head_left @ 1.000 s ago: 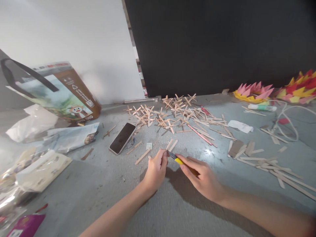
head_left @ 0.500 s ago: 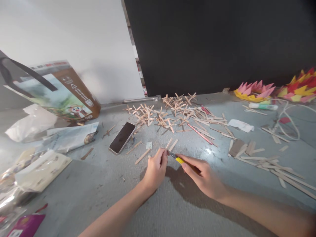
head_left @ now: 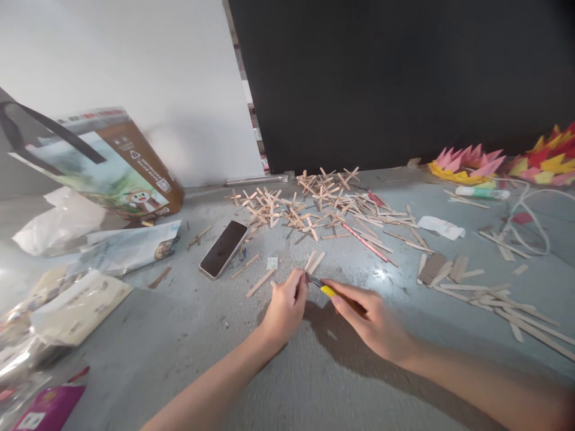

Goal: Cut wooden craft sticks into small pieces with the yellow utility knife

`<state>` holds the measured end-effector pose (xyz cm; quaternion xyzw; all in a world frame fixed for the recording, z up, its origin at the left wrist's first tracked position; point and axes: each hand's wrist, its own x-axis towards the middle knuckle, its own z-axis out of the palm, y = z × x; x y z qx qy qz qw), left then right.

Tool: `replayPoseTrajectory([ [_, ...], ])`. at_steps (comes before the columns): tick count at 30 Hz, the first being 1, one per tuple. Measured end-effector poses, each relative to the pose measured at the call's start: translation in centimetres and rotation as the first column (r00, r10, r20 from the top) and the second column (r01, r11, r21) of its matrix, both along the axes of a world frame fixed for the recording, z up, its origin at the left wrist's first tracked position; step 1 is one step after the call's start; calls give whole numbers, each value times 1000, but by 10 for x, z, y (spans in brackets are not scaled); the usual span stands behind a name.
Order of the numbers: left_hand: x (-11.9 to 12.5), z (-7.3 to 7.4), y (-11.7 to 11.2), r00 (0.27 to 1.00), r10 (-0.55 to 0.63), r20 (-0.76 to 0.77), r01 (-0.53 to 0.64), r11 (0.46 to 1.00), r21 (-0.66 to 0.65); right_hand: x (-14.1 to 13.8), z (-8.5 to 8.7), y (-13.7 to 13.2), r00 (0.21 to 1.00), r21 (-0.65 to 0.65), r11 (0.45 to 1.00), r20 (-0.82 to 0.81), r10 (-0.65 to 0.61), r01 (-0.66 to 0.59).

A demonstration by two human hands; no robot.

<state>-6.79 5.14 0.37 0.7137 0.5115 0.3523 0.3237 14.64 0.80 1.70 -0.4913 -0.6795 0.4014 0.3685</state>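
In the middle of the head view, my left hand [head_left: 286, 304] pinches wooden craft sticks [head_left: 315, 261]; two stick ends show beyond the fingertips, spread slightly apart. My right hand [head_left: 366, 314] is wrapped round a yellow utility knife [head_left: 329, 291]. Its metal blade end meets the sticks right at my left fingertips. Whether the blade has cut into the wood is too small to tell. Just left of my left hand, a single craft stick [head_left: 260, 282] lies on the grey surface. A small pale square scrap [head_left: 272, 263] is behind it.
A phone [head_left: 223, 249] lies left of centre, before a heap of craft sticks [head_left: 309, 206]. More loose sticks [head_left: 498, 296] are scattered right. A printed bag [head_left: 135, 173] and plastic packets [head_left: 85, 305] occupy the left. Folded paper crowns [head_left: 467, 164], a glue stick [head_left: 483, 193] and a white cable [head_left: 545, 230] sit far right.
The whole view has shifted very slightly. Both hands keep the same hold, with the knife still against the sticks.
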Motion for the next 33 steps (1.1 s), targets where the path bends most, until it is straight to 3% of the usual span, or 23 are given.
replayPoseTrajectory([
  [5,0,3,-1,1000,-1,-2,1,1000,-31,-1,0,1,1000,5,1000,-7,-4,4],
  [14,0,0,-2,1000,7,24,-6,999,-40,0,-1,0,998,-106,994,-67,-6,-1],
  [33,0,3,-1,1000,13,8,-12,999,-31,-1,1,3,996,-149,989,-86,-7,-6],
])
